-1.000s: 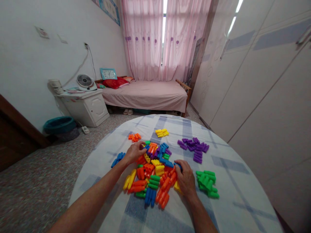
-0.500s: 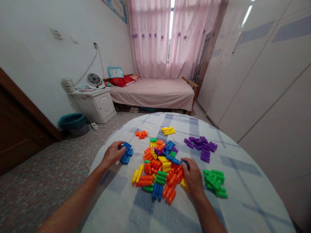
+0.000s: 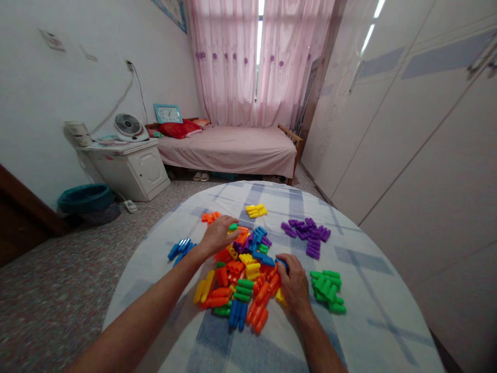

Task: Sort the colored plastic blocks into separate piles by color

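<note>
A mixed pile of bullet-shaped plastic building blocks (image 3: pixel 235 267) in orange, yellow, green, blue and purple lies at the middle of the table. My left hand (image 3: pixel 220 235) reaches over the pile's far left side, its fingers stretched out beside a green block (image 3: pixel 233 227); nothing shows in its grasp. On the pile's right edge, my right hand (image 3: pixel 294 282) has its fingers closed on a blue block (image 3: pixel 282 263), which they partly cover. A small group of blue blocks (image 3: pixel 180 249) sits left of the pile, partly behind my left forearm.
Sorted groups surround the pile: orange blocks (image 3: pixel 209 217), yellow blocks (image 3: pixel 256 211), purple blocks (image 3: pixel 308 233) and green blocks (image 3: pixel 328 290). A checked cloth (image 3: pixel 373 305) covers the round table. Beyond stand a bed (image 3: pixel 233 147), a cabinet (image 3: pixel 149 173) and a wardrobe (image 3: pixel 419 155).
My left hand has left the blue group and moved right, over the mixed pile. My right hand keeps its place at the pile's edge. The whole view has shifted slightly.
</note>
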`<move>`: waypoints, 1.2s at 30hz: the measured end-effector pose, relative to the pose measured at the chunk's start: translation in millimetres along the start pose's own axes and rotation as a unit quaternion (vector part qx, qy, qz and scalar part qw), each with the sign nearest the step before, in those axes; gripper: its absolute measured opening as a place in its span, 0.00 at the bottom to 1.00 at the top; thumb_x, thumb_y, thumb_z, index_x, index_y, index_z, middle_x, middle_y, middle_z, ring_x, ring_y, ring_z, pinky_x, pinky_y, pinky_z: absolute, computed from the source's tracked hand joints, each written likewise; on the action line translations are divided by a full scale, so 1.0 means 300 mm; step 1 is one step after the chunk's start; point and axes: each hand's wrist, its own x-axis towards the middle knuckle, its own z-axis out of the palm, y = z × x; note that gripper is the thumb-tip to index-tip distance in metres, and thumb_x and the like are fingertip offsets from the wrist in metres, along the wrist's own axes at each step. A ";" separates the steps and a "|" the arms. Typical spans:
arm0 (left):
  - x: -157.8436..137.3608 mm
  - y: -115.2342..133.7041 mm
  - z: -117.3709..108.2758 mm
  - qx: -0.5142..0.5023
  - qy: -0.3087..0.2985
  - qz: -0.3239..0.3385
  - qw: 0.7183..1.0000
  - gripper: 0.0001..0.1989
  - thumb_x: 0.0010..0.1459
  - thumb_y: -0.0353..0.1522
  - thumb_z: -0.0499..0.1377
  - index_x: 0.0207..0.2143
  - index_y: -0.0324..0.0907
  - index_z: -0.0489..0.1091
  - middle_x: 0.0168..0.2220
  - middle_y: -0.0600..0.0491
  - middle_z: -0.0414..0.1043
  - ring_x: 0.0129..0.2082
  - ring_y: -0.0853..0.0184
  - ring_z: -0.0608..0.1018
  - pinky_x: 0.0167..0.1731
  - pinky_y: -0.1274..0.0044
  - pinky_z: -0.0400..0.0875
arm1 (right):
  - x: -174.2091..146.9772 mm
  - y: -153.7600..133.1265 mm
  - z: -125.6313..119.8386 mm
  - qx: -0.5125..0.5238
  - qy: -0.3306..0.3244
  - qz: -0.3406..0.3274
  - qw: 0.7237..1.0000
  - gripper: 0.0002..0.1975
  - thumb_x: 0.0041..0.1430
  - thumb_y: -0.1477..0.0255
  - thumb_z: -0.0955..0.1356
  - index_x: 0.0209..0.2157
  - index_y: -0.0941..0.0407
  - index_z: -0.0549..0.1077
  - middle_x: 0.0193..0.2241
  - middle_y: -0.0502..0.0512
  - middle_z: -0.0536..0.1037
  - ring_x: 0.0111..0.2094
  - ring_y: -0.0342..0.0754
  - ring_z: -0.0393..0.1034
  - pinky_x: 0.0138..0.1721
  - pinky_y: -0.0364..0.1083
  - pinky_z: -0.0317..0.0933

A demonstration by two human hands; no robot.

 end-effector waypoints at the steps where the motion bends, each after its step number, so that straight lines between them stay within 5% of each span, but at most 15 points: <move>1: 0.048 0.054 0.027 0.000 -0.036 0.014 0.999 0.19 0.57 0.41 0.53 0.47 0.41 0.72 0.47 0.46 0.73 0.49 0.59 0.73 0.50 0.70 0.66 | 0.000 -0.002 -0.001 0.002 0.000 0.000 1.000 0.12 0.58 0.68 0.60 0.36 0.55 0.72 0.37 0.56 0.75 0.41 0.51 0.67 0.46 0.50 0.59; 7: 0.223 0.237 0.183 0.069 -0.156 -0.047 0.984 0.23 0.50 0.43 0.59 0.45 0.39 0.72 0.46 0.37 0.73 0.46 0.50 0.75 0.43 0.62 0.68 | -0.003 -0.005 0.000 0.004 0.004 0.001 1.000 0.11 0.58 0.69 0.60 0.36 0.54 0.72 0.37 0.56 0.75 0.41 0.51 0.67 0.46 0.50 0.59; 13: 0.235 0.278 0.240 0.067 -0.120 -0.038 0.990 0.12 0.51 0.29 0.57 0.39 0.39 0.74 0.43 0.39 0.74 0.45 0.54 0.76 0.42 0.67 0.69 | -0.004 0.001 0.003 -0.006 0.008 -0.002 1.000 0.11 0.58 0.69 0.60 0.36 0.55 0.73 0.37 0.56 0.75 0.41 0.50 0.67 0.46 0.49 0.60; 17: 0.217 0.277 0.180 0.021 -0.049 -0.013 0.998 0.15 0.54 0.30 0.55 0.45 0.41 0.71 0.47 0.45 0.71 0.47 0.61 0.74 0.47 0.71 0.67 | -0.003 0.000 0.002 -0.006 0.006 -0.002 1.000 0.12 0.58 0.69 0.60 0.36 0.55 0.73 0.37 0.56 0.75 0.41 0.50 0.68 0.46 0.49 0.60; 22: 0.068 0.124 -0.012 -0.122 0.144 0.023 0.982 0.13 0.54 0.30 0.54 0.43 0.42 0.71 0.44 0.50 0.70 0.45 0.66 0.73 0.50 0.74 0.67 | -0.003 0.000 0.001 -0.005 0.008 -0.004 1.000 0.12 0.58 0.69 0.60 0.36 0.55 0.73 0.36 0.56 0.75 0.41 0.50 0.67 0.46 0.50 0.60; 26: -0.172 -0.115 -0.107 -0.056 0.230 -0.098 0.967 0.15 0.55 0.36 0.53 0.43 0.42 0.71 0.45 0.49 0.70 0.48 0.63 0.72 0.52 0.71 0.65 | -0.002 0.006 0.004 -0.006 0.000 -0.001 1.000 0.12 0.58 0.67 0.60 0.36 0.55 0.73 0.37 0.56 0.75 0.41 0.51 0.67 0.47 0.50 0.59; 31: -0.378 -0.350 -0.054 -0.046 0.204 -0.265 0.941 0.21 0.56 0.41 0.49 0.44 0.36 0.70 0.45 0.43 0.71 0.48 0.58 0.73 0.51 0.66 0.66 | 0.000 0.011 0.006 -0.012 -0.001 -0.001 1.000 0.13 0.58 0.66 0.60 0.36 0.55 0.73 0.37 0.56 0.75 0.41 0.51 0.67 0.47 0.50 0.59; 36: -0.376 -0.349 0.030 -0.106 0.161 -0.265 0.945 0.25 0.58 0.46 0.46 0.48 0.38 0.67 0.51 0.41 0.70 0.53 0.57 0.71 0.54 0.62 0.64 | 0.001 0.004 0.000 -0.012 -0.007 -0.001 1.000 0.14 0.58 0.66 0.59 0.36 0.56 0.73 0.37 0.57 0.74 0.41 0.51 0.67 0.47 0.51 0.59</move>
